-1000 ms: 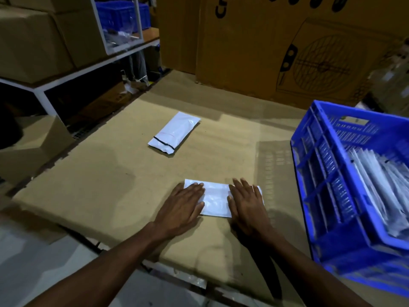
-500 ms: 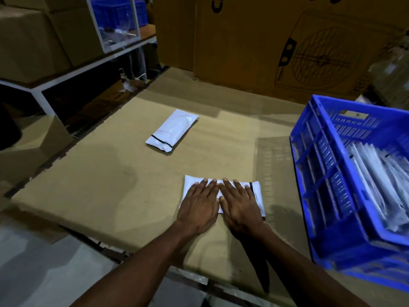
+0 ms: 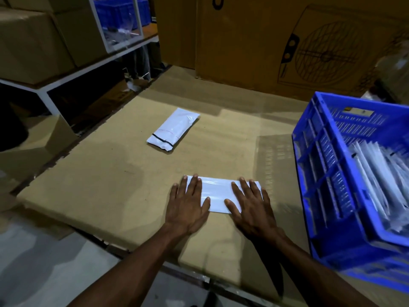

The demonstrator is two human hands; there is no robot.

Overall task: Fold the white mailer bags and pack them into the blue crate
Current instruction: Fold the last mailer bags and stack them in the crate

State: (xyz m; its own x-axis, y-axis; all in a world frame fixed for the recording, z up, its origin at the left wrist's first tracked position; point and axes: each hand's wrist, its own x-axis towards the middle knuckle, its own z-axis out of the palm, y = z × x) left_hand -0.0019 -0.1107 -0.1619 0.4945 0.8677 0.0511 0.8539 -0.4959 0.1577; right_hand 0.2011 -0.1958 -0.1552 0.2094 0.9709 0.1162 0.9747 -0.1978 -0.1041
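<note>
A folded white mailer bag [image 3: 218, 192] lies flat on the cardboard work surface [image 3: 115, 187] near its front edge. My left hand [image 3: 188, 204] presses flat on the bag's left end with straight fingers. My right hand [image 3: 249, 206] presses flat on its right end. A stack of white mailer bags [image 3: 173, 131] with a black band lies farther back, apart from both hands. The blue crate [image 3: 318, 173] stands at the right, and several folded white bags [image 3: 380, 185] stand in it.
A large cardboard box [image 3: 287, 41] with a fan drawing forms the back wall. At the left, a white shelf [image 3: 73, 74] carries brown boxes and another blue crate [image 3: 124, 12]. A brown box [image 3: 33, 147] sits on the floor at the left.
Both hands slid apart from the middle of the folded bag to its two ends, flattening it. A second ago they were also apart, then came together.
</note>
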